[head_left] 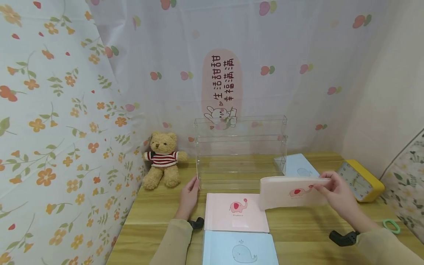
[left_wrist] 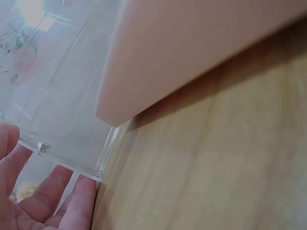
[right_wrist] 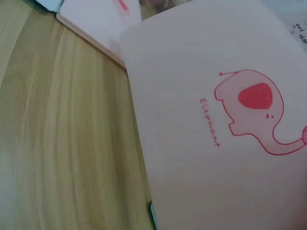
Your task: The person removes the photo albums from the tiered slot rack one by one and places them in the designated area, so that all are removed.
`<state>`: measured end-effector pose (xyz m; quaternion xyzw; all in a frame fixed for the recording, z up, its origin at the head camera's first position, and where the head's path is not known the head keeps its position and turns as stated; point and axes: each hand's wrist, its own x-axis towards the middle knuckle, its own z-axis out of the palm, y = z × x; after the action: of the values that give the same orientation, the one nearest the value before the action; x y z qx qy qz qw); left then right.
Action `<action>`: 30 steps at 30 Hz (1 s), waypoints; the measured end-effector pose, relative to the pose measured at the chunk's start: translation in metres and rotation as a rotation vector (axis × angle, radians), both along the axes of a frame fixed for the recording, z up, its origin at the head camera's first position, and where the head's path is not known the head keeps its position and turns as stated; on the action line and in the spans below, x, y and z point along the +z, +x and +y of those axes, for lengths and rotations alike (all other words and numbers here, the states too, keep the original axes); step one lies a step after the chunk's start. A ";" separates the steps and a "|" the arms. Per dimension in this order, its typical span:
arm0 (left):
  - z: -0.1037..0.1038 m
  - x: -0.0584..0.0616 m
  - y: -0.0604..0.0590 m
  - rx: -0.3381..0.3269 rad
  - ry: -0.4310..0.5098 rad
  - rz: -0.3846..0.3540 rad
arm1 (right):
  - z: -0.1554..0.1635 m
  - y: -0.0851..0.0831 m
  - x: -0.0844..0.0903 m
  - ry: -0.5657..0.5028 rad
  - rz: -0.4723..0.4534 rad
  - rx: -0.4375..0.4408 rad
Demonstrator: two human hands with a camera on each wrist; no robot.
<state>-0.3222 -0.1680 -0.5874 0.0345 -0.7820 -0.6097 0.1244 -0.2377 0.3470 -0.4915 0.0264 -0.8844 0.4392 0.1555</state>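
Wooden desk (head_left: 298, 235) – hands: R (head_left: 336, 193) pinching elephant notebook (head_left: 291, 193) (lifted), L (head_left: 188, 195) flat-fingered vs. acrylic shelf (head_left: 240, 147).

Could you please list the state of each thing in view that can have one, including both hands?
Left hand: fingers straight, touching the rack's left edge.
Right hand: pinching the cream elephant notebook.
Cream elephant notebook: closed, lifted above the desk.
Pink elephant notebook: closed, flat on the desk.
Whale notebook: closed, flat.
Clear acrylic rack: upright, shelves empty.
Teddy bear: sitting upright.
Yellow clock: tilted back.
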 end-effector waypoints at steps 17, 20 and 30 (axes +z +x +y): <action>0.001 0.001 0.001 0.000 0.009 -0.014 | 0.039 -0.002 -0.004 0.169 -0.106 0.103; 0.001 0.001 0.001 0.004 0.003 -0.009 | 0.044 -0.005 -0.005 0.195 -0.062 0.142; 0.000 0.002 0.001 0.001 -0.007 -0.013 | 0.050 -0.017 0.002 0.285 -0.026 0.233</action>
<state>-0.3208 -0.1676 -0.5857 0.0385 -0.7850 -0.6065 0.1197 -0.2544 0.3967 -0.4894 0.1447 -0.9306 0.3249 0.0870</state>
